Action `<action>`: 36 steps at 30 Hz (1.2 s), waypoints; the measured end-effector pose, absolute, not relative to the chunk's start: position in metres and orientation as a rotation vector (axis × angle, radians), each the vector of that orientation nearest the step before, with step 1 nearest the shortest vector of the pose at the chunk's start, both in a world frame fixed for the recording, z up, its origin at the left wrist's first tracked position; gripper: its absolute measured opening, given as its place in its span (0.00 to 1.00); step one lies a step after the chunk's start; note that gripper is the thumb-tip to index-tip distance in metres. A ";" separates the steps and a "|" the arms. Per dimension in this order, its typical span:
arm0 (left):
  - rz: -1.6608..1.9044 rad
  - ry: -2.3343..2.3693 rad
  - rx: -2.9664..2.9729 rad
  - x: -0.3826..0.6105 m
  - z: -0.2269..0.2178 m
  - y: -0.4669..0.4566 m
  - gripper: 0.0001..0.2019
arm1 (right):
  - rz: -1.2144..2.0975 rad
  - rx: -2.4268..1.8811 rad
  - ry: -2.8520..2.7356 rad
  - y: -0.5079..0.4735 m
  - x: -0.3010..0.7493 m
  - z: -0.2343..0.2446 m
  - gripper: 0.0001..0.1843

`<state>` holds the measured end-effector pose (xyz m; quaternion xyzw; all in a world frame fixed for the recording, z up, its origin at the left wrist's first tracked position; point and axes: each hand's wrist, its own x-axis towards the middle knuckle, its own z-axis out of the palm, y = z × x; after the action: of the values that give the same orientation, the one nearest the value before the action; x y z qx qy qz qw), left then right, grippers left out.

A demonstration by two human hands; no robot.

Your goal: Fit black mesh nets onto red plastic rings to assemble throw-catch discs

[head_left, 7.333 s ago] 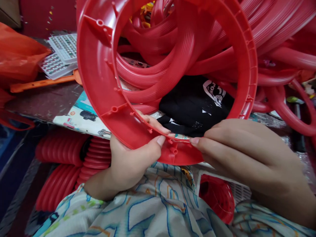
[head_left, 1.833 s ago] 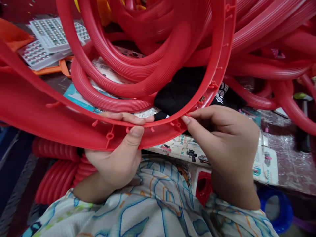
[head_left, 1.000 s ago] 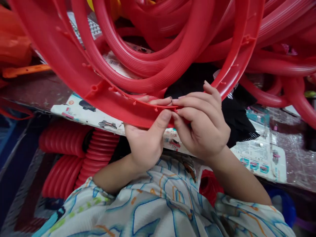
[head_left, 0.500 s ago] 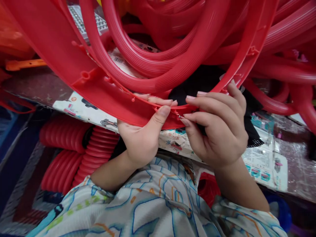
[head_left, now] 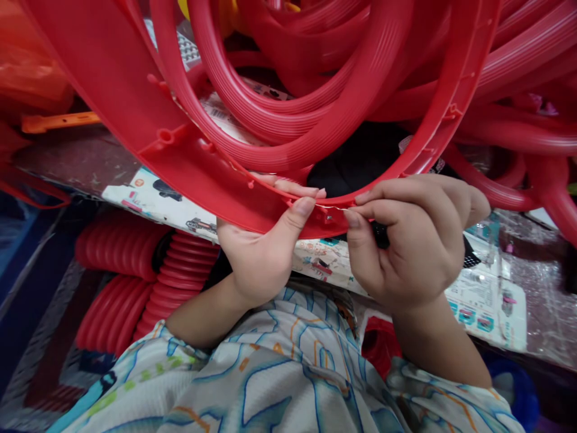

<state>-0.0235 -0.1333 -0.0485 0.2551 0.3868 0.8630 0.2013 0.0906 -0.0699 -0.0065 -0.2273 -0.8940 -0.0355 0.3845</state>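
Observation:
A large curved piece of red plastic point(head_left: 211, 195), with small posts and pegs inside its channel, spans the upper view. My left hand point(head_left: 256, 252) grips its lower bend, thumb in front and fingers behind. Between my hands runs a thin pale wire point(head_left: 332, 208) along the channel. The thumb and index finger of my right hand point(head_left: 410, 240) are closed in a pinch on that wire, near the inner rim. Just below the wire, a small metal-looking spot point(head_left: 329, 217) sits in a post. The wire's far end is hidden.
Red ribbed rings point(head_left: 288, 153) pile up behind the piece. A black cloth point(head_left: 338, 159) and a printed cardboard sheet point(head_left: 491, 313) lie on the table. Stacked red rings point(head_left: 115, 243) stand low at left. An orange strip point(head_left: 61, 122) lies at far left.
My right hand has moved slightly right and turned, its fingers now curled in; more wire shows between my hands. My left hand keeps its hold, and the piece has shifted a little in view.

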 end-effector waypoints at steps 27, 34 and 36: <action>2.260 1.124 0.691 -0.020 -0.046 -0.143 0.17 | -0.009 -0.747 -2.311 -0.082 0.090 0.002 0.10; 2.313 1.092 0.696 -0.020 -0.046 -0.143 0.16 | 0.073 -0.682 -2.336 -0.079 0.097 0.003 0.05; 2.336 1.085 0.693 -0.020 -0.046 -0.142 0.17 | 0.115 -0.661 -2.350 -0.077 0.100 0.002 0.06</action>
<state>-0.0204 -0.1423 -0.0457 0.2526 0.3954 0.8512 0.2351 0.0999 -0.0774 0.0023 -0.2543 -0.9037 0.0443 0.3418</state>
